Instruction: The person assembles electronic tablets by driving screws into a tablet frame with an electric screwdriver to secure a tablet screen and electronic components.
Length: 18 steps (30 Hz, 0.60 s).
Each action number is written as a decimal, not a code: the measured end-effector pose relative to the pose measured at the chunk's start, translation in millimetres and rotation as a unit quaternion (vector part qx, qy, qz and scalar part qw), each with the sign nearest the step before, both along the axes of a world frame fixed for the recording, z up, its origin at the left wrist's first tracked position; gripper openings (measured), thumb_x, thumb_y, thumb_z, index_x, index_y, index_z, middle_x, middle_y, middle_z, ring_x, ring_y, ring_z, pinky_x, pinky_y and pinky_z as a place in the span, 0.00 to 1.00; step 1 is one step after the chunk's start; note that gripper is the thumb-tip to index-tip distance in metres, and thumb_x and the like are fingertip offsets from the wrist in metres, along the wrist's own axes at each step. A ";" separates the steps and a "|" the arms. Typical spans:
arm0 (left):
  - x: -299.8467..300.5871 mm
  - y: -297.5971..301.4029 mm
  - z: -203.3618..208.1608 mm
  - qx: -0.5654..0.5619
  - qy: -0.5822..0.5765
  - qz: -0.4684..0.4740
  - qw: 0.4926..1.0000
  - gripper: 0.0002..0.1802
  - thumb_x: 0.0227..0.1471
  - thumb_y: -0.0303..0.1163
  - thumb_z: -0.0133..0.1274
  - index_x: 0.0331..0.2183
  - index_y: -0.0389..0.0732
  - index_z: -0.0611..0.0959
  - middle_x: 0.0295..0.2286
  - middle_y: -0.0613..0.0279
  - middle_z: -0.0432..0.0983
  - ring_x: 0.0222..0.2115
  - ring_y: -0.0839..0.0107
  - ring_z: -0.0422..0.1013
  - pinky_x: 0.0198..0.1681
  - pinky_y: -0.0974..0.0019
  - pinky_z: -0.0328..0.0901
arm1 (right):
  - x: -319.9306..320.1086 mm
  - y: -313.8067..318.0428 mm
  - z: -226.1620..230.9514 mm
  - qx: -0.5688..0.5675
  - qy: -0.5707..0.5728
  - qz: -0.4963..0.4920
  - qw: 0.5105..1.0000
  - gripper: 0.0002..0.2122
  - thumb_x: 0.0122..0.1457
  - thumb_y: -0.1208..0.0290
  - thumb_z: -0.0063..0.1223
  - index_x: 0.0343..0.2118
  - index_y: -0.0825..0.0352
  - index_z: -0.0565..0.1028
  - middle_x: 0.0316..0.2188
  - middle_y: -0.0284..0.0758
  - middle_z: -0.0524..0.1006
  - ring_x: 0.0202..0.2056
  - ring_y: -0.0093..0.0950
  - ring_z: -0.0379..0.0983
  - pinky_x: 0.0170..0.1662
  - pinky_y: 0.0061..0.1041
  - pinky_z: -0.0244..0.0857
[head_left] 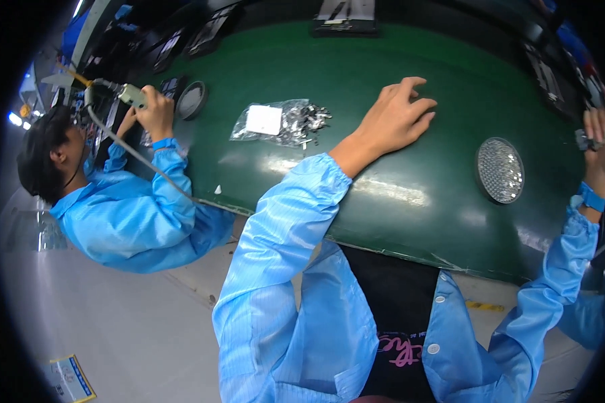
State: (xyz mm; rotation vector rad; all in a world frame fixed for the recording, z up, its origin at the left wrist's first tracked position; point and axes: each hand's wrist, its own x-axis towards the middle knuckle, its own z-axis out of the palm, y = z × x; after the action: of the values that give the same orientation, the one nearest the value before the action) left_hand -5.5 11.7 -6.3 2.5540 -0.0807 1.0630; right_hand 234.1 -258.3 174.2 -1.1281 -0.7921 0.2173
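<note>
My left hand (398,115) hovers over or rests on the green tabletop (444,215), its fingers bent and spread, with nothing in them. Left of it lies a clear plastic bag (240,129) with a white label, and small shiny metal parts (314,119) spill out at its right end. At the far right edge my right hand (599,127), with a blue wristband below it, is closed around a greyish object that is too distorted to name. Between my hands, nearer the right one, stands a round dish (480,176) filled with rows of small silvery pieces.
To the left, a person in a blue coat (141,221) holds a pale corded power tool (133,96) beside a round dish of white pieces (191,101). Dark trays (346,28) line the table's far side, with another rack (548,80) at the back right.
</note>
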 end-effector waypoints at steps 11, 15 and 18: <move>-1.0 -6.9 -0.4 -0.017 0.082 0.030 0.996 0.13 0.52 0.29 0.59 0.43 0.42 0.83 0.52 0.54 0.68 0.43 0.61 0.73 0.44 0.60 0.70 | -95.5 48.5 -96.5 0.019 0.072 0.053 0.996 0.07 0.58 0.77 0.53 0.37 0.74 0.76 0.10 0.29 0.65 0.09 0.19 0.61 0.14 0.23 0.58; -1.2 -11.9 8.9 0.001 0.086 0.025 0.996 0.13 0.53 0.28 0.58 0.42 0.42 0.83 0.51 0.56 0.69 0.43 0.63 0.73 0.44 0.61 0.70 | -107.9 42.3 -87.9 0.020 0.083 0.080 0.993 0.07 0.58 0.77 0.52 0.36 0.75 0.75 0.10 0.29 0.64 0.09 0.19 0.61 0.14 0.23 0.58; -1.7 -11.8 10.8 -0.004 0.089 0.014 0.996 0.13 0.53 0.30 0.58 0.42 0.42 0.84 0.49 0.55 0.71 0.44 0.62 0.74 0.48 0.59 0.67 | -115.0 41.8 -88.4 0.007 0.100 0.092 0.991 0.06 0.58 0.77 0.52 0.35 0.75 0.75 0.10 0.29 0.64 0.10 0.19 0.61 0.14 0.22 0.58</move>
State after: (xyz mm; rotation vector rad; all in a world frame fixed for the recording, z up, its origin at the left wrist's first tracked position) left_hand -7.3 -0.2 4.5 2.6364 0.0060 0.8386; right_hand 119.1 -216.6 85.8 -1.0021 -0.7179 0.4703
